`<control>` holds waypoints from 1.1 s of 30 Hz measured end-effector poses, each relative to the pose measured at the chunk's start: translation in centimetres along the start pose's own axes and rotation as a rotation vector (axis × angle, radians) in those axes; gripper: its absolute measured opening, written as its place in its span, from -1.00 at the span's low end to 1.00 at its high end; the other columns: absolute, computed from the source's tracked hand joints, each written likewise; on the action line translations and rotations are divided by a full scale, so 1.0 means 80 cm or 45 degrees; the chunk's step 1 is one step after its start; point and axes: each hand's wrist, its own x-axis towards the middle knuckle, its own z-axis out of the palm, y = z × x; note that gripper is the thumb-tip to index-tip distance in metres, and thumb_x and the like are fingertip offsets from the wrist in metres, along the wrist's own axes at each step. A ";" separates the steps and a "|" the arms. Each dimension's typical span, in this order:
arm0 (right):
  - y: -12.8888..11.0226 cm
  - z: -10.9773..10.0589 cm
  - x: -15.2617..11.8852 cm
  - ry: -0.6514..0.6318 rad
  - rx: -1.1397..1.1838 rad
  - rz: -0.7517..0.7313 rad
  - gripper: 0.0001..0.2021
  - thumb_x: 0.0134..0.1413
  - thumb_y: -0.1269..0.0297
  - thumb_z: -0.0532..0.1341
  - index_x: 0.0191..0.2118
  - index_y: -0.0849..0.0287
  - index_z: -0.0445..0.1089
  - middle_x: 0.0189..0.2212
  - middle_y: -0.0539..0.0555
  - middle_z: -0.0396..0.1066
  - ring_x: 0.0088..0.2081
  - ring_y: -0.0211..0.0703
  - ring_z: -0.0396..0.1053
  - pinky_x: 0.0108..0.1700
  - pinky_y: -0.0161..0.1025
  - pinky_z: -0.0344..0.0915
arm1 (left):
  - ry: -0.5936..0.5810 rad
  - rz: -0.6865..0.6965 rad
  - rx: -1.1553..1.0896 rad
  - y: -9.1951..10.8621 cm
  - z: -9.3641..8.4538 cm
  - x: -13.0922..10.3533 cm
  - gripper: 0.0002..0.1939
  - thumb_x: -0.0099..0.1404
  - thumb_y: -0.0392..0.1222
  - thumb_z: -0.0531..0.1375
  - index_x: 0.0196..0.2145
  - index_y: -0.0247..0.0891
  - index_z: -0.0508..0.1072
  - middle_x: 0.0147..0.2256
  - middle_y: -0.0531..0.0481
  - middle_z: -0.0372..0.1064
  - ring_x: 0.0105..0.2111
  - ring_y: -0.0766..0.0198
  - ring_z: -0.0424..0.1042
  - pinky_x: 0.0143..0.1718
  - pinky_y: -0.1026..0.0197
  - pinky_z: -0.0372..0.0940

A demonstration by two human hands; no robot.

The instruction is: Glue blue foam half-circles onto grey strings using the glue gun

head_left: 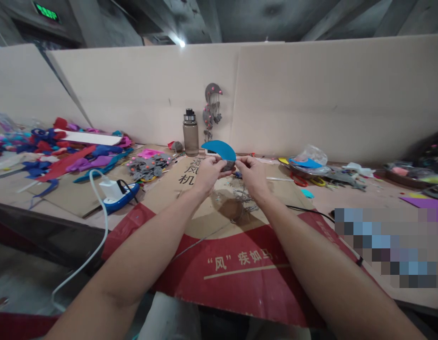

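A blue crescent-shaped piece (220,148) with a grey part at its lower end is held up in front of me. My left hand (212,171) pinches it from the left, thumb and fingers around the grey part. On the other side, the fingertips of my right hand (252,172) close on its right end. Below the hands, thin grey strings (245,200) lie in a tangle on a brown and red cardboard sheet (236,264). A grey crescent hanging ornament (212,111) with pink dots is on the board behind.
A bottle (191,134) stands behind my left hand. Grey felt pieces (150,166), a blue power strip (121,198) with a white cable and colourful scraps (77,156) lie left. Right are red scissors (298,179), a plastic-wrapped bundle (309,163) and a black cable.
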 end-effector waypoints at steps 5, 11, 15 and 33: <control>0.008 0.000 0.006 -0.101 0.258 0.101 -0.77 -0.13 0.09 0.22 -0.42 0.17 0.39 -0.56 -0.06 0.31 -0.54 -0.33 0.12 -0.45 -0.31 0.08 | -0.009 -0.028 -0.010 0.005 -0.003 0.000 -0.90 0.16 -0.35 0.20 -0.46 -0.34 0.32 -0.44 -0.04 0.42 -0.44 0.31 0.50 -0.20 0.09 0.45; 0.005 -0.004 0.009 -0.196 0.361 0.127 -0.76 -0.17 0.09 0.28 -0.45 0.17 0.37 -0.60 -0.10 0.25 -0.59 -0.39 0.01 -0.52 -0.33 -0.05 | -0.029 -0.050 -0.047 0.012 -0.005 -0.002 -0.94 0.14 -0.38 0.16 -0.48 -0.35 0.35 -0.45 -0.04 0.44 -0.47 0.32 0.49 -0.30 0.18 0.45; 0.000 -0.001 0.005 -0.267 0.498 0.184 -0.72 -0.20 0.06 0.32 -0.48 0.16 0.32 -0.60 -0.10 0.26 -0.59 -0.41 0.03 -0.53 -0.35 -0.04 | -0.050 -0.113 -0.141 0.011 -0.009 0.003 -0.98 0.10 -0.40 0.17 -0.46 -0.36 0.37 -0.43 -0.05 0.46 -0.47 0.33 0.48 -0.36 0.23 0.43; 0.013 0.006 0.000 -0.075 0.249 0.160 -0.77 -0.14 0.10 0.24 -0.48 0.18 0.34 -0.61 -0.10 0.23 -0.56 -0.35 0.08 -0.48 -0.32 0.04 | -0.098 0.055 0.216 -0.014 -0.009 0.009 -0.92 0.10 -0.41 0.20 -0.38 -0.37 0.43 -0.36 -0.08 0.42 -0.39 0.31 0.42 -0.37 0.18 0.45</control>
